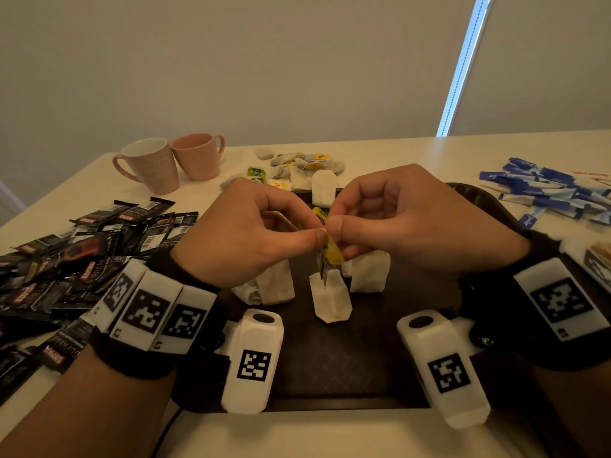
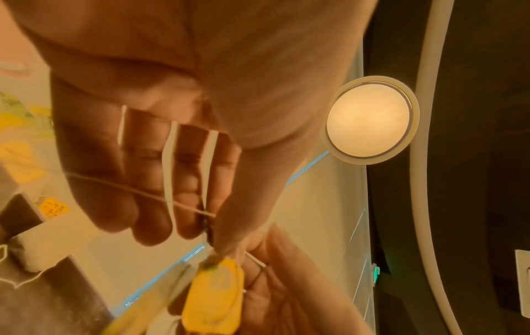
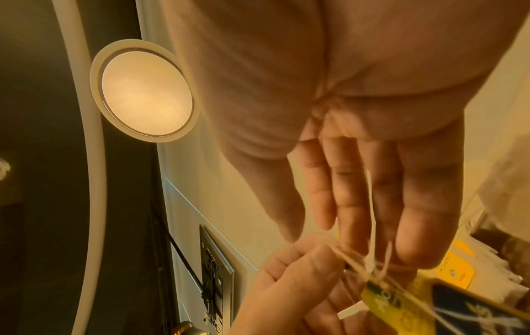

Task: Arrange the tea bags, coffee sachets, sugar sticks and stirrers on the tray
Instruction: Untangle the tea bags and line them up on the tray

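Pale tabletop (image 1: 380,153), dark tray (image 1: 347,361) on it. Both hands, left (image 1: 244,226) and right (image 1: 416,216), pinching tangled strings (image 3: 373,260) and yellow tags (image 1: 332,251) mid-tray; tea bag (image 1: 330,300) hanging straight below fingers, upright.

Plain room, warm light

A pale table (image 1: 380,150) stands against a bare beige wall (image 1: 231,61); a bright strip of window (image 1: 463,66) shows at right, and a round ceiling lamp (image 2: 368,123) glows overhead.
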Demonstrator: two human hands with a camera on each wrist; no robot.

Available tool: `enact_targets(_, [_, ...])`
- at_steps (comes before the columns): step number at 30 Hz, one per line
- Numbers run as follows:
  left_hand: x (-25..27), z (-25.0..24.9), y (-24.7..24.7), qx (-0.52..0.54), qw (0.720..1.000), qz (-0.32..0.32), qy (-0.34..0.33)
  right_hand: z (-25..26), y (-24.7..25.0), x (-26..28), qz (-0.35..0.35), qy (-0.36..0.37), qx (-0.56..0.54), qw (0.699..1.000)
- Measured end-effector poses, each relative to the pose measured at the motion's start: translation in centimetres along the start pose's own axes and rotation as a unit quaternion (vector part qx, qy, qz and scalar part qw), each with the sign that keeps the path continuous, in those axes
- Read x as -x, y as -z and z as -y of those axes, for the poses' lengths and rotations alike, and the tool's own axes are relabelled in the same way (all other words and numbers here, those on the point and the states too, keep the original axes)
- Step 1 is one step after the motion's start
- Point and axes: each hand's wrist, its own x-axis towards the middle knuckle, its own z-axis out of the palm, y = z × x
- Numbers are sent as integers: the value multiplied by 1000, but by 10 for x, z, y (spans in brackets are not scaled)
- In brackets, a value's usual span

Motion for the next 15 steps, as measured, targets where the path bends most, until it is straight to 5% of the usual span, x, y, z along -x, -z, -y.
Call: enact_targets(15, [1, 1, 4, 60, 997, 20, 48, 0, 1, 0, 1, -21, 22, 1000])
